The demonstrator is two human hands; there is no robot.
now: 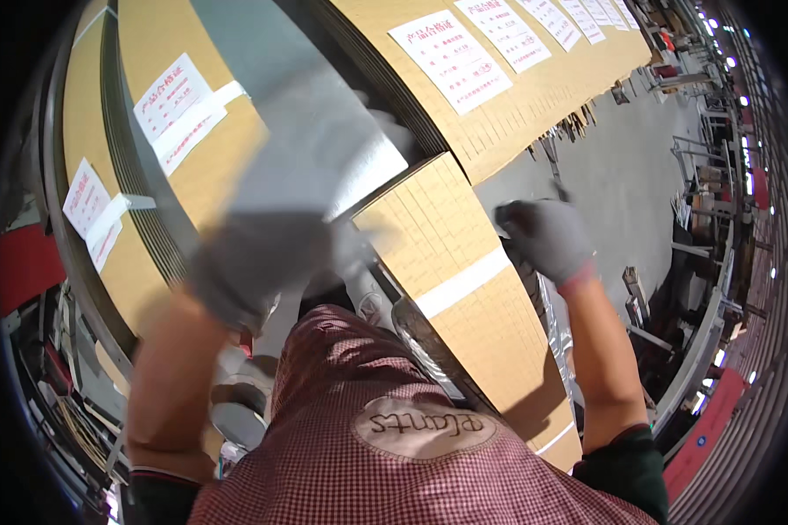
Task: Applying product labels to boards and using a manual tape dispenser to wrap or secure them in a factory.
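Right now the left hand (263, 254), in a grey fabric glove, is a blur left of centre near the smooth, shiny grey panel (369, 166); can't tell finger spread or grip. Right hand (549, 241), matching glove with dark fingertips, is right of centre, fingers curled beside the tan bundle's (499, 346) edge; can't tell if it's holding anything. Bundle is long, flat-faced, cardboard-like, centre to lower right, with a flat white band (464, 282) across.
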